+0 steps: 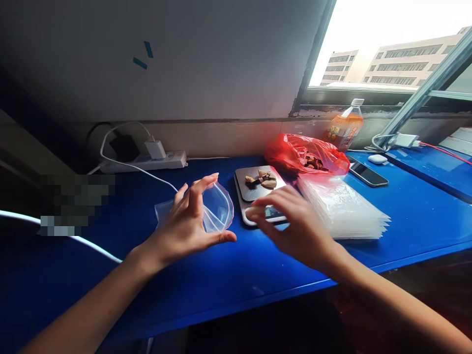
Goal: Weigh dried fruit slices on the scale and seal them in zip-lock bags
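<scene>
My left hand (188, 216) holds a clear zip-lock bag (217, 209), its thumb and fingers spread wide around the mouth. The bag's rim is stretched into a round opening facing right. Somewhat blurred, my right hand (291, 216) pinches a pale tan dried piece (254, 212) between thumb and fingers. It is in front of a kitchen scale (241, 184) and partly covers the scale's display (273, 211). Several dried brown pieces (263, 179) lie on the metal plate of the scale. I cannot tell exactly what kind they are.
Right of the scale lies a stack of clear plastic bags (346, 211). Behind it are a red plastic bag (291, 150) with dark reddish pieces, a drink bottle (348, 125) and a phone (368, 172). A power strip (173, 160) and white cable (98, 250) are at left.
</scene>
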Motion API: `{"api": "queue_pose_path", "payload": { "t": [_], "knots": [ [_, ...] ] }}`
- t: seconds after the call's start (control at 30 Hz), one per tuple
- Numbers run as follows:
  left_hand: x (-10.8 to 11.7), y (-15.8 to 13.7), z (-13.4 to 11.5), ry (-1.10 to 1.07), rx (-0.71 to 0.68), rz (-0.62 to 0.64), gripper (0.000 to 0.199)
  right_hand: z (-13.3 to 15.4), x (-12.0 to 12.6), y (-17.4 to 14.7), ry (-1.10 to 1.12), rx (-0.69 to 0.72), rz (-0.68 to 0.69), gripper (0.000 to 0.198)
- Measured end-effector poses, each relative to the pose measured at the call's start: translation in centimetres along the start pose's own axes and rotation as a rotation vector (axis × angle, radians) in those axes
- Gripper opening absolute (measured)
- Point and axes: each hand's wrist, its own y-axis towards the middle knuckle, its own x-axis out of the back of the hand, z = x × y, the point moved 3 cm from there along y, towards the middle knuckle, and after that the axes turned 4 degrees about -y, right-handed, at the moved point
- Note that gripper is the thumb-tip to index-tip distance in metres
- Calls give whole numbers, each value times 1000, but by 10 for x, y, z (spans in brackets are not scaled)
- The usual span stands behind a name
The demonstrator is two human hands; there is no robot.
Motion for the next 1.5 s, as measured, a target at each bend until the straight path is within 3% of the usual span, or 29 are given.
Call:
{"api": "queue_pose_path", "payload": {
  "t": [0.07,0.13,0.27,0.4,0.5,0.6,0.73,1.0,1.1,1.2,1.33,1.43,1.5],
  "knots": [
    [-3,-2,-4,-24,-9,13,102,-1,23,9,10,-79,-175,8],
    [-6,-2,-7,-47,-16,14,102,5,28,20,1,-62,-222,9],
    [-5,-2,-8,-39,-28,-24,98,4,-10,45,-54,33,-53,32],
    [1,-2,-6,-5,-32,-62,99,-47,-31,57,-206,-238,-125,45],
    [3,-3,-7,11,-32,-42,106,-80,-40,54,-295,-272,67,62],
    [2,-3,-11,28,-31,1,107,-89,-51,48,-283,-217,250,48],
    [2,-3,-14,17,-24,27,106,-83,-62,45,-211,-167,229,15],
    [3,1,-10,-27,67,84,101,-64,-55,43,-241,-233,74,10],
    [0,-1,-4,-93,61,41,105,-29,-43,49,-100,-44,127,11],
    [-6,-5,2,-194,74,-4,109,7,-40,58,42,188,311,9],
    [-10,-6,7,-259,143,-1,108,22,-48,71,33,334,428,14],
    [-5,-3,8,-280,152,-25,109,19,-55,76,114,254,404,25],
    [-2,-1,7,-357,145,-52,108,17,-58,73,332,143,362,35]
  ]
}}
